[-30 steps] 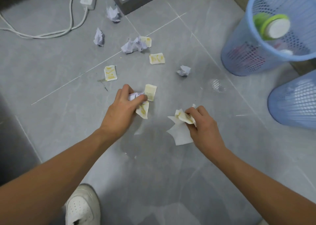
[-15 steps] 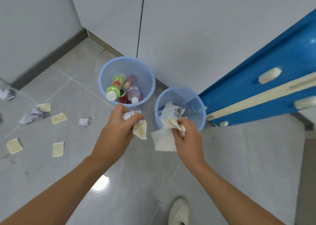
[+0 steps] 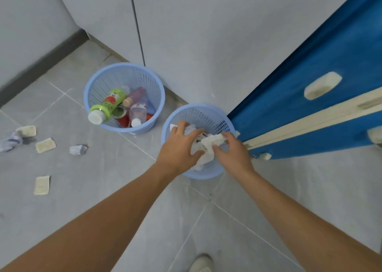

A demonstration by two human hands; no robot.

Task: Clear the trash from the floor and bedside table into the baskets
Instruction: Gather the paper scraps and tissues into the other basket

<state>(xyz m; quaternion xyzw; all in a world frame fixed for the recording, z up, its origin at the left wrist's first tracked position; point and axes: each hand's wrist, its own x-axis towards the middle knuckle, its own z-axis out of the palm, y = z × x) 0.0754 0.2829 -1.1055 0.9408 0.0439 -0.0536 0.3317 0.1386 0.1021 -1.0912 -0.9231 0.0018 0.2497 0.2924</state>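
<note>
Trash (image 3: 208, 145) sits bunched over the right basket (image 3: 215, 114); my left hand (image 3: 177, 147) spreads loose, my right hand (image 3: 231, 153) pinches it.

There are two blue baskets — one on the left (image 3: 124, 98) and one on the right (image 3: 208, 114). The left basket holds bottles; three can be counted, one green (image 3: 107, 106) and two clear (image 3: 137, 98), (image 3: 137, 114). On the floor lie three flat yellowish wrappers (image 3: 26, 131), (image 3: 45, 145), (image 3: 42, 185) and two crumpled paper balls (image 3: 78, 149), (image 3: 9, 141). Two hands — left (image 3: 178, 147) and right (image 3: 232, 154). One shoe (image 3: 201, 263) shows at the bottom.
</note>
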